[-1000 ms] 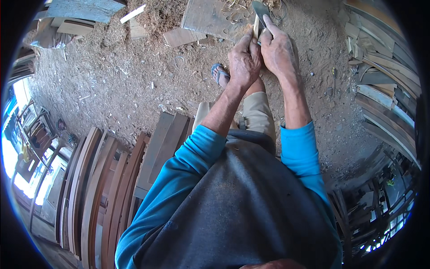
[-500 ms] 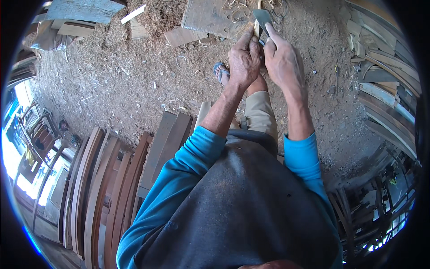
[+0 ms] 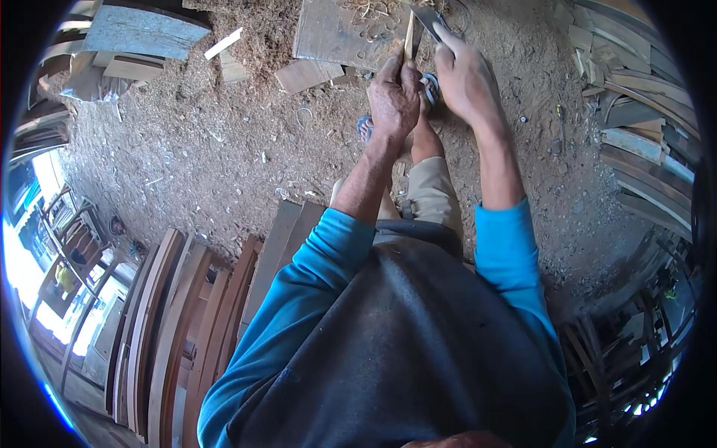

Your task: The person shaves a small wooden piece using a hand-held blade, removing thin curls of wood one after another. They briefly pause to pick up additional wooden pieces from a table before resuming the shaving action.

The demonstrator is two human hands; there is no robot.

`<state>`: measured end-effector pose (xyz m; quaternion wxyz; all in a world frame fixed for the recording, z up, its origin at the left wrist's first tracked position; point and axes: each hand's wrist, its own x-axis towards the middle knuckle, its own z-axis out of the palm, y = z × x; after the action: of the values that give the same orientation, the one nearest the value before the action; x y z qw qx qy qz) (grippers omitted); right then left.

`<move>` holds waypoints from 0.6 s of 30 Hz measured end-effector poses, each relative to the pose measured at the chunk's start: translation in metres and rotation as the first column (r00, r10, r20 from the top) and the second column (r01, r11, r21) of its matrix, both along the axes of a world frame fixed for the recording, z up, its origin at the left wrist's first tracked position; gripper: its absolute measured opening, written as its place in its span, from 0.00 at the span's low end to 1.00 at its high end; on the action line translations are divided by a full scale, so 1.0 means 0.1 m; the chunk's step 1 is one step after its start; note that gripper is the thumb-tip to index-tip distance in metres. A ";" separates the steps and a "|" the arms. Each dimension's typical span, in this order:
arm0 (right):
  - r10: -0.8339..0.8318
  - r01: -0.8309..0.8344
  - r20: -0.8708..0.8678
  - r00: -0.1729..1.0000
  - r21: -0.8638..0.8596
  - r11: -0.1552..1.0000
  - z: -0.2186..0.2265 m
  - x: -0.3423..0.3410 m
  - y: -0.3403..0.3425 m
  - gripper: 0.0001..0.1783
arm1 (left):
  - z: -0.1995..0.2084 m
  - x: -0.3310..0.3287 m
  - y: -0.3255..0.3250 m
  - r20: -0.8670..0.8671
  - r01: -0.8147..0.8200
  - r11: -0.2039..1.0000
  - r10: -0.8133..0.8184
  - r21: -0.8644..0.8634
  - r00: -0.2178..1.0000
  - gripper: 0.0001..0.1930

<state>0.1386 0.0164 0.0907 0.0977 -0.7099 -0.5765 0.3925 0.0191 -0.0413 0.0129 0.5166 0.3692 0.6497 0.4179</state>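
My left hand (image 3: 395, 99) is closed around the lower end of a thin, pale wooden strip (image 3: 409, 36), which points away from me. My right hand (image 3: 468, 81) grips a flat, dark grey metal blade (image 3: 428, 22), its index finger stretched along it. The blade lies slanted just right of the strip's upper part; whether they touch I cannot tell. Its handle is hidden in my fist. Beyond both hands, curled wood shavings (image 3: 371, 15) lie on a brown wooden board (image 3: 317, 33) on the ground.
My sandalled foot (image 3: 364, 127) stands below the hands on sawdust-covered ground (image 3: 202, 160). Long timber planks (image 3: 175, 313) are stacked at the lower left. More boards (image 3: 646, 160) lie piled along the right, and a pale blue panel (image 3: 146, 31) lies at the far left.
Both hands have shifted slightly left and farther away, with the strip and blade. The blade has turned and now shows a narrower face. The whole view has also shifted a little.
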 end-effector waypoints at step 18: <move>0.087 -0.125 0.166 0.982 0.234 0.964 -0.34 -0.15 -0.59 0.25 | -0.09 0.02 0.00 -0.134 -0.003 0.998 0.012 0.065 0.991 0.23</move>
<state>0.1237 -0.0428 0.0568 0.1181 -0.6888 -0.6634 0.2673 0.0212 -0.0415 0.0036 0.4580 0.4105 0.6705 0.4149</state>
